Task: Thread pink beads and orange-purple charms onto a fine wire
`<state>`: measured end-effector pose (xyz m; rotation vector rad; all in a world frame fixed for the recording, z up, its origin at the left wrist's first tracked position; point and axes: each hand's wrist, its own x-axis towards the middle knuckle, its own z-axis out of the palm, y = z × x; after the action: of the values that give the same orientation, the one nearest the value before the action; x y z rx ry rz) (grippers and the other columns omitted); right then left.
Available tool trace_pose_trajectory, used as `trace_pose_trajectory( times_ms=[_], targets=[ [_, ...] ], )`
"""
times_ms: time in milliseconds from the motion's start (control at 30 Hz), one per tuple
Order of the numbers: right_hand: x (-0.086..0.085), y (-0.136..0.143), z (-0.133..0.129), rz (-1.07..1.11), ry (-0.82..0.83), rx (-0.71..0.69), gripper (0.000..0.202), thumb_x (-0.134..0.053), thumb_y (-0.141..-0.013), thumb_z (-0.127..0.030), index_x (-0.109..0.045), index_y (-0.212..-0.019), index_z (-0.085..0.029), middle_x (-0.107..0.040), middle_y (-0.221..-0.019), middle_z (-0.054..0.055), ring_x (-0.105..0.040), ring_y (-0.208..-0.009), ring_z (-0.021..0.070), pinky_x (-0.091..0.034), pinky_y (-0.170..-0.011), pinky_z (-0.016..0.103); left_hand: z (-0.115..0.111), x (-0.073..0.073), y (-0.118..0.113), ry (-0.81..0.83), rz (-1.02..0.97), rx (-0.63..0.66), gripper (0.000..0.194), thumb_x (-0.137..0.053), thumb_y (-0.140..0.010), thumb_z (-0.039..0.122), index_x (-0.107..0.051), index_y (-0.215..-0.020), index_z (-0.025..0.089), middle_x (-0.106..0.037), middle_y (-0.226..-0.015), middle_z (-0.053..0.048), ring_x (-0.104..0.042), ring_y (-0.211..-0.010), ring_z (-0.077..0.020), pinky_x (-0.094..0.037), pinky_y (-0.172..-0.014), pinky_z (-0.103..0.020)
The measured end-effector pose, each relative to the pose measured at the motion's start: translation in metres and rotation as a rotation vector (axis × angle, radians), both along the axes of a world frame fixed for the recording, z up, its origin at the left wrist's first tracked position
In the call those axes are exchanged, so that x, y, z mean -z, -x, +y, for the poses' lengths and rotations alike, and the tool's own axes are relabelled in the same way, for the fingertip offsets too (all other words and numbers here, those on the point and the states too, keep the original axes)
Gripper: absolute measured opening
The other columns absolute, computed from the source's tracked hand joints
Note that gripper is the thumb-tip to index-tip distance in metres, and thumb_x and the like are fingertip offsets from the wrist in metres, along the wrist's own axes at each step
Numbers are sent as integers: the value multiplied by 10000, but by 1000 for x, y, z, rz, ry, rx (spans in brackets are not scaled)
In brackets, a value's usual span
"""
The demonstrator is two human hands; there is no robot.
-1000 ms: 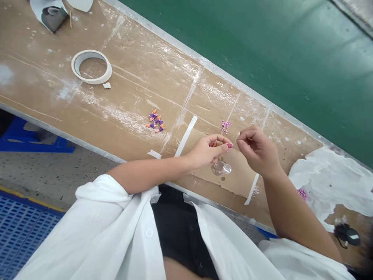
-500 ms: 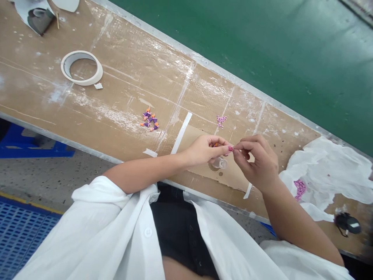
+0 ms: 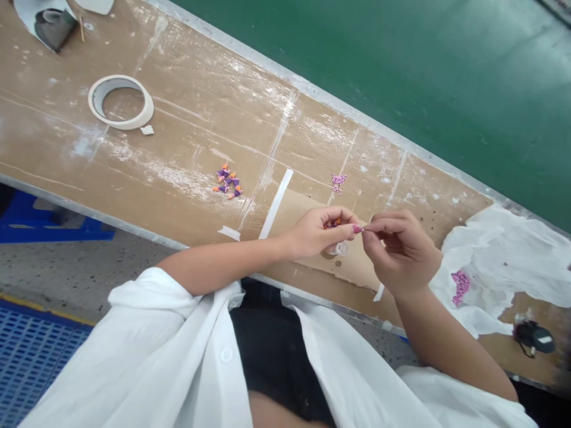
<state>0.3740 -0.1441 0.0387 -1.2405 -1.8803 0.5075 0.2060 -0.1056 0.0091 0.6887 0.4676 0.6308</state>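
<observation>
My left hand (image 3: pixel 314 230) is closed, its fingers curled around several small orange-and-purple figures (image 3: pixel 332 224). At its thumb tip a tiny pink piece (image 3: pixel 357 228) is pinched. My right hand (image 3: pixel 399 249) meets it there, thumb and forefinger pressed together; what they grip is too small to make out. Just below my left hand is a small clear glass bottle (image 3: pixel 341 248), partly hidden by the hand. Beyond the hands lies a little heap of pink pieces (image 3: pixel 338 182). More orange-and-purple figures (image 3: pixel 228 182) are grouped on the table to the left.
A brown paper sheet (image 3: pixel 294 205) is taped to the covered table (image 3: pixel 187 142). Farther left lies a roll of masking tape (image 3: pixel 148 110). At right, crumpled white sheeting (image 3: pixel 530 255) carries another pink heap (image 3: pixel 460 287), near a black object (image 3: pixel 535 337). A green surface (image 3: pixel 379 65) borders the far edge.
My right hand has shifted slightly right and turned a little, its fingertips still close to my left thumb. The figures in my left palm show more now.
</observation>
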Motion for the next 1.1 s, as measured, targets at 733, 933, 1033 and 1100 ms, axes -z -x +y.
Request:
trace_pose_trajectory(
  times_ms=[733, 933, 1033, 1100],
  targets=[
    [-7, -24, 2, -309, 221, -238, 141, -533, -877, -73, -518, -853, -212, -533, -785, 0, -466, -579, 118, -378, -497, 242, 6, 0, -2, 93, 171, -194, 146, -619, -891, 158, -546, -1018, 172, -497, -689, 75, -368, -498, -17, -314, -511, -187],
    [2, -27, -6, -534, 179, -380, 119, -488, -956, -93, -464, -932, -208, -518, -833, 26, -507, -666, 148, -423, -573, 258, 8, -4, -2, 333, 145, -143, 141, -698, -842, 151, -571, -901, 136, -546, -696, 51, -309, -445, 11, -224, -437, -177],
    [4, -26, -7, -603, 124, -386, 125, -475, -963, -95, -453, -918, -210, -515, -824, 28, -494, -645, 151, -411, -539, 259, 8, -2, -2, 304, 134, -115, 172, -730, -818, 182, -569, -858, 134, -578, -701, 43, -302, -430, 14, -211, -424, -181],
    [1, -26, -6, -593, 125, -382, 125, -479, -962, -98, -458, -912, -211, -516, -815, 25, -496, -640, 151, -412, -533, 262, 8, -1, -1, 290, 123, -103, 203, -745, -805, 209, -560, -842, 134, -597, -704, 38, -294, -426, 14, -201, -421, -183]
  ],
)
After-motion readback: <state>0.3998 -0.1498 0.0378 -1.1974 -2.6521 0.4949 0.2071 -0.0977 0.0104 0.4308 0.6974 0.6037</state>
